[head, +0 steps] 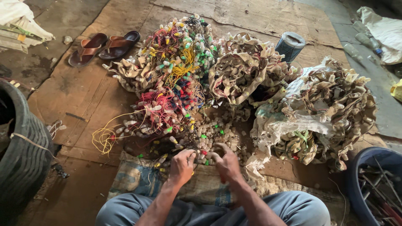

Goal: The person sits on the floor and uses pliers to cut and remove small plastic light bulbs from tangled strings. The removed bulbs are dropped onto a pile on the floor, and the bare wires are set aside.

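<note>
Hands low centre: left hand and right hand close together, only a narrow gap between them, both touching the scatter of small sockets. At 12 o'clock, blocked by the wire tangle (red, yellow, green). At 1 to 2 o'clock, tan strip bundles and the larger heap wall off the right. At 3 o'clock, blue tub of rods. At 9 o'clock, bare cardboard gives open passage up to the tyre. Sandals at 11, well apart.
</note>
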